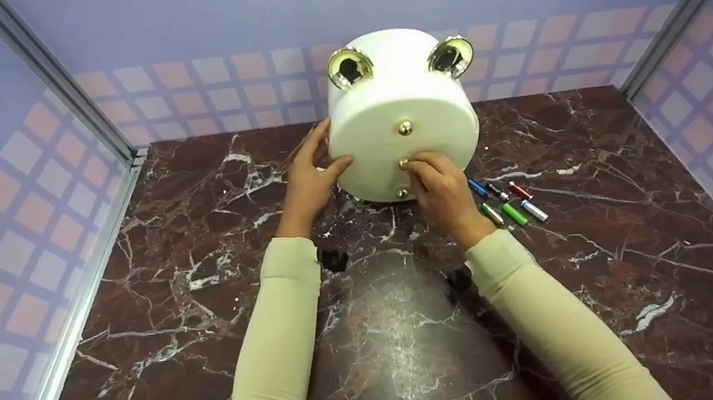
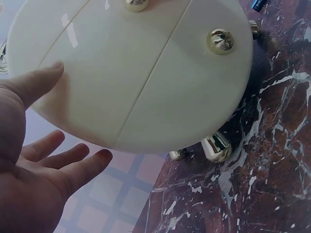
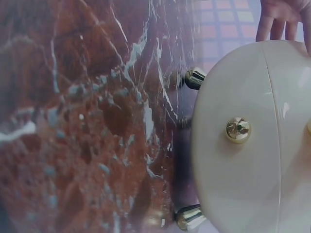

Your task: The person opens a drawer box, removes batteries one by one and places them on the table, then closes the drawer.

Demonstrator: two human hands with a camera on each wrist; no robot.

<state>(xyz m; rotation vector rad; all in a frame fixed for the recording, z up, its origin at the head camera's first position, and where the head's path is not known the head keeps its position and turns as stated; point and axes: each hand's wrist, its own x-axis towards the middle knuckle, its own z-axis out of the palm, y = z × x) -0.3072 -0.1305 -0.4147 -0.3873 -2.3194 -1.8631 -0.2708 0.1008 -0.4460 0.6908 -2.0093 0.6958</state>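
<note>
A rounded white drawer box (image 1: pixel 363 123) stands upright, with two gold-rimmed, eye-like rounds on top and a column of gold knobs on its front. Thin seams between the drawers show in the left wrist view. My right hand (image 1: pixel 448 196) pinches the middle knob (image 1: pixel 403 162). Below it is the lower knob (image 3: pixel 238 130), above it the upper knob (image 1: pixel 405 127). At the box's left side rests my left hand (image 1: pixel 309 184), its thumb over the front edge and its other fingers extended along the side. The right wrist view does not show the right hand.
Several small marker pens (image 1: pixel 514 213) in different colours lie right of the box, close to my right wrist. Short gold feet (image 2: pixel 216 147) hold the box above the dark marbled table (image 1: pixel 215 338). A tiled wall (image 1: pixel 215 96) rises close behind.
</note>
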